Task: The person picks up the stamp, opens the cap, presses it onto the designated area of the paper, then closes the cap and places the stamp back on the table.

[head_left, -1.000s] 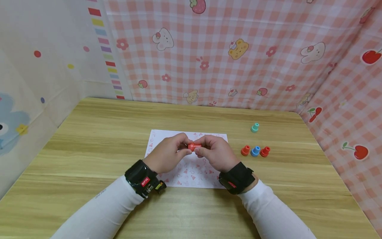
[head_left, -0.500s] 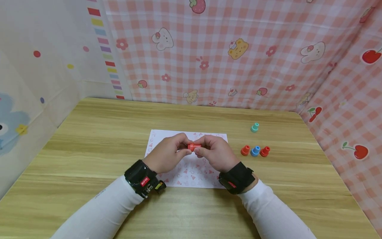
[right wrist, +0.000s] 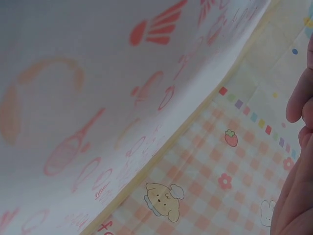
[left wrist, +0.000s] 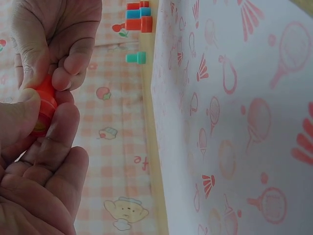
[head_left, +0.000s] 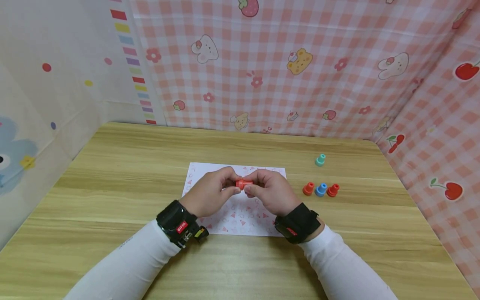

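Note:
A small red stamp (head_left: pixel 243 184) lies sideways in the air above a white sheet of paper (head_left: pixel 240 227) printed with pink rackets and shuttlecocks. My left hand (head_left: pixel 210 192) pinches its wider end between thumb and fingers. From the other side, my right hand (head_left: pixel 276 192) pinches the narrow handle end. In the left wrist view the stamp (left wrist: pixel 46 104) shows between both sets of fingertips, partly covered by them. The right wrist view has only part of my right hand (right wrist: pixel 298 161) at its right edge, and the stamp is out of sight there.
Right of the paper stand a red stamp (head_left: pixel 308 188), a blue stamp (head_left: pixel 321 190) and another red stamp (head_left: pixel 333 190) in a row. A teal stamp (head_left: pixel 320 160) stands behind them. Patterned cloth (head_left: pixel 240 83) hangs at the back of the wooden table (head_left: pixel 112 166).

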Demonstrator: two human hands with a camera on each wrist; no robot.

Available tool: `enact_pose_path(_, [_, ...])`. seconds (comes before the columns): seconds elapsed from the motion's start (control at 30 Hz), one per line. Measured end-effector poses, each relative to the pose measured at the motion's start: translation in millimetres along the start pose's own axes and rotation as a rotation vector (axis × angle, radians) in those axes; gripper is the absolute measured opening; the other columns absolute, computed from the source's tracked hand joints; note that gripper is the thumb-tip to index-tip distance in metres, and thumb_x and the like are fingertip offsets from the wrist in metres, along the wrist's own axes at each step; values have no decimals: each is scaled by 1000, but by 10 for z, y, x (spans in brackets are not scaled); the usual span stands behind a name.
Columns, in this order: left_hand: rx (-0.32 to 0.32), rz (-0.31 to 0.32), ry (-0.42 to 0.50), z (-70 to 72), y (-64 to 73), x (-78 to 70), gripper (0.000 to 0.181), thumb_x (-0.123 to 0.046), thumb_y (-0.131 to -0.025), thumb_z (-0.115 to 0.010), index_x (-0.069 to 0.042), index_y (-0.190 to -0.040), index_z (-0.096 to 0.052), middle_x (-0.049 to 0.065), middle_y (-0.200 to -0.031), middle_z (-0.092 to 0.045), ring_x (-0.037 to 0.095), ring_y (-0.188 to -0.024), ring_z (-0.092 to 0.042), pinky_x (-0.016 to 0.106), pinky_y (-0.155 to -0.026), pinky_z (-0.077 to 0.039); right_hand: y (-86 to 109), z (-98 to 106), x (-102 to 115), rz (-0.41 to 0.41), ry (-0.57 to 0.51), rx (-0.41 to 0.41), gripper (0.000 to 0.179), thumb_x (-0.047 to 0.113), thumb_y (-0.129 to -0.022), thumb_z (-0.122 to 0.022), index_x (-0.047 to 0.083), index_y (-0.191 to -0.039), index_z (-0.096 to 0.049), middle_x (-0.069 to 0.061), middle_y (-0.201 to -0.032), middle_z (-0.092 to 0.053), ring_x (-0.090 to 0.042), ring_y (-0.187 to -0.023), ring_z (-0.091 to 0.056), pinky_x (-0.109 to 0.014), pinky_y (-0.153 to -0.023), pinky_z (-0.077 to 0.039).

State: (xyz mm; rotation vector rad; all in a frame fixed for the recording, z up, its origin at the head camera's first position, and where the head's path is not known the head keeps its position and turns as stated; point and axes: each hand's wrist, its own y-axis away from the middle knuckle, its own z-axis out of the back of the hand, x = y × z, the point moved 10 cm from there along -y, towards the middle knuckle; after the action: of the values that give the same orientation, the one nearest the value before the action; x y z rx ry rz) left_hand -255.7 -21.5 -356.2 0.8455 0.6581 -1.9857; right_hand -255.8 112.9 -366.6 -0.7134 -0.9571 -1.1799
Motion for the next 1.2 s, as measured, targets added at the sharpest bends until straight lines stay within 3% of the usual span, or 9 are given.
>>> enact_pose_path(0.53, [-3,7,34,27,2,16,11,-19,-101,-72,-18,-112,-68,-4,-100,-73,12,-88,-66,34,-81,-56,-1,4,4,-11,-31,9,15,6,-99,-72,7,-113,-77,-9,-96,-77,-19,-84,-70,-39,-87,-61])
enact_pose_path(0.7, [-16,20,40,64,-9,45,12,-20,-102,-72,-17,-113,-69,-4,-103,-73,12,-91,-66,33,-82,-56,-28,85,2,-2,-68,-15,16,3,-100,-70,3,-115,-76,-12,-101,-77,-16,-83,-71,-32,-85,-62])
enact_pose_path(0.8, [-27,28,13,97,-17,59,14,-21,-103,-70,-15,-115,-68,-3,-103,-74,13,-90,-66,34,-81,-55,-47,174,12,-10,-71,-44,16,4,-101,-68,1,-116,-75,-15,-105,-76,-18,-84,-72,-36,-88,-63])
enact_pose_path(0.97, [-91,35,-69,206,-22,82,17,-22,-103,-70,-13,-116,-66,-2,-104,-75,14,-94,-69,37,-82,-56,-96,298,28,-63,21,-88,18,12,-104,-66,8,-120,-74,-17,-112,-76,-26,-93,-72,-48,-96,-59])
enact_pose_path(1.2, [-140,45,-116,292,-27,121,20,-19,-101,-72,-9,-118,-67,1,-104,-76,19,-102,-73,43,-88,-59,-200,322,74,-83,285,-81,24,16,-107,-63,14,-128,-74,-14,-112,-76,-25,-90,-66,-32,-73,-49])
